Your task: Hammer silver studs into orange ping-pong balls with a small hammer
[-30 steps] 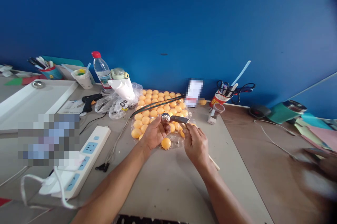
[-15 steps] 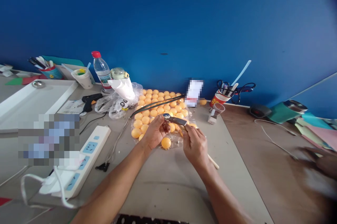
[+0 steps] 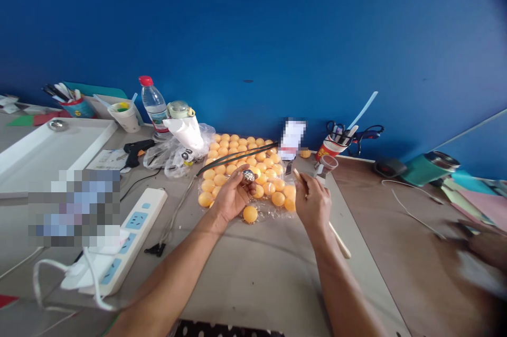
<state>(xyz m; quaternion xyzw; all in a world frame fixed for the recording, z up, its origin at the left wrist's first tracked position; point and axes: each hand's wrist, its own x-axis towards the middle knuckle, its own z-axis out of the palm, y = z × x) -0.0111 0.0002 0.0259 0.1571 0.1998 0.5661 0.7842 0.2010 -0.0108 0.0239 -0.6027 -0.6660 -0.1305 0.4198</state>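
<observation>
Studded silver ball (image 3: 249, 176) sits pinched between thumb and fingers of the left hand (image 3: 231, 198), over the bagged orange balls (image 3: 278, 199) on the bench (image 3: 261, 268). The right hand (image 3: 315, 200), its fingers curled closed round a pale-handled tool (image 3: 340, 242), has drawn off to the right, leaving the ball apparently in the left hand's grip alone. In the earlier frame, the tool's dark head stood at the ball; now a clear gap parts them

At the frame's centre, the studded ball (image 3: 249, 176) looks metallic and shiny; lower right of it, the hammer handle (image 3: 339, 241) looks like smooth wood. Left of centre, the bag (image 3: 169, 161) is crinkled, glossy plastic.
</observation>
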